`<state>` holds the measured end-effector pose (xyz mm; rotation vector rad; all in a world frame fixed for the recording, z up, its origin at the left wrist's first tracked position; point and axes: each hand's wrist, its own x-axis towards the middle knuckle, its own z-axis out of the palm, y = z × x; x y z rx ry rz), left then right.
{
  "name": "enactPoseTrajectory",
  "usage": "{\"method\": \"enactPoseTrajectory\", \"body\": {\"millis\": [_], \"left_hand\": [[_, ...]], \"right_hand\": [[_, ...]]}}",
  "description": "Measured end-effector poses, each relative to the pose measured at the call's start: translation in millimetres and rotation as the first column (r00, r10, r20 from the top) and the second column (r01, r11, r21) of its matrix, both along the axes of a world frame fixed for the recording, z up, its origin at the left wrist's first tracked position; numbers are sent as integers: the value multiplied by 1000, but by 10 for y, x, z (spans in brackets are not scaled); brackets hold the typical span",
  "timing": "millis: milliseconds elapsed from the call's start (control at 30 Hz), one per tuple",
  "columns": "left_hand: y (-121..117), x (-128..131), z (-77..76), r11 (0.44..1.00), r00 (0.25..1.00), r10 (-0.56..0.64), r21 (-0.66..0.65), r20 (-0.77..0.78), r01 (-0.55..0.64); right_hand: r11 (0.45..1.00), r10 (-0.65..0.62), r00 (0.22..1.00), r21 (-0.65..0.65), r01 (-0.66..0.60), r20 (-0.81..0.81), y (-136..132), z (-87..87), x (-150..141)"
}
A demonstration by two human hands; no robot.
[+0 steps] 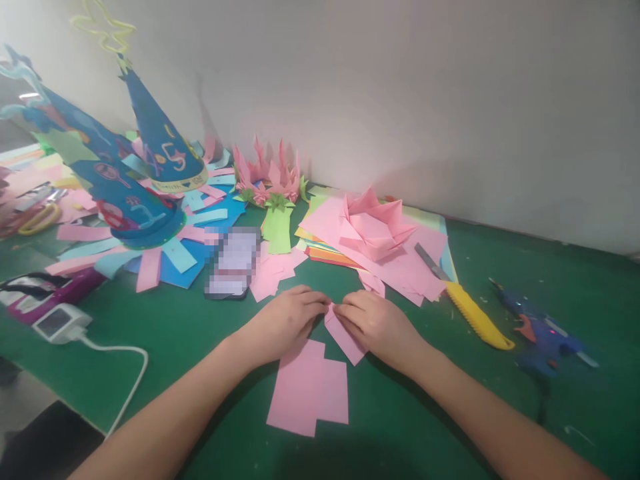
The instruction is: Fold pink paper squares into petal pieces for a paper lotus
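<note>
Two overlapping pink paper pieces [303,393] lie at lower centre. Mid-frame, left hand [295,319] and right hand [379,327], each nearly closed, pinch a folded pink slip [348,344] at its top, presumably aligning the fold; beyond, right of centre, sits a pink paper lotus [374,230].

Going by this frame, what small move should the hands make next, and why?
Probably press the small pink paper's upper corner with the fingertips to sharpen any crease there. The left hand and right hand already meet at that corner, which seems slightly turned over, though fingers partly hide it.
</note>
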<state>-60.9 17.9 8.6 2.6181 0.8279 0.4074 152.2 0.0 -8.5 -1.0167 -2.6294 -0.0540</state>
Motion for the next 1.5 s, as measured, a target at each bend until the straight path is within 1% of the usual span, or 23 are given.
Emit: {"method": "enactPoseTrajectory", "body": {"millis": [133, 300, 533, 767, 867, 967, 1100, 1200, 1300, 1333, 1400, 1500], "left_hand": [[-1, 9, 26, 1000, 1000, 2, 8, -14, -2], [-6, 41, 42, 999, 998, 8, 39, -67, -6], [-16, 51, -38, 996, 994, 29, 82, -101, -20], [-22, 59, 2, 997, 994, 27, 75, -109, -19], [-25, 65, -1, 998, 994, 13, 67, -106, -6], [-29, 70, -5, 998, 995, 1, 65, -102, 5], [-40, 75, 18, 997, 996, 2, 75, -93, 5], [-55, 70, 31, 995, 991, 34, 94, -129, -22], [-71, 58, 23, 987, 973, 108, 137, -202, -81], [-74, 52, 20, 983, 966, 132, 151, -221, -100], [-74, 37, 16, 978, 957, 171, 160, -234, -136], [-52, 0, 19, 974, 962, 212, 121, -172, -193]], "right_hand": [[999, -8, 999, 37, 7, 32, -17, 16, -14], [998, -10, 998, 67, 6, 63, -21, 58, -32], [1000, -15, 996, -22, 18, 92, -20, 182, -31], [993, -26, 969, -106, 53, 246, -72, 345, 40], [990, -41, 957, -118, 77, 287, -99, 386, 33], [989, -70, 946, -103, 108, 316, -131, 392, 16], [985, -150, 925, -24, 169, 349, -146, 383, 11], [980, -190, 935, -2, 199, 298, -143, 408, -8], [968, -217, 965, -92, 231, 145, -156, 422, -70], [965, -212, 974, -143, 221, 76, -161, 409, -96], [970, -140, 990, -203, 133, -23, -160, 349, -144], [971, -81, 994, -230, 62, -74, -111, 221, -181]]}}
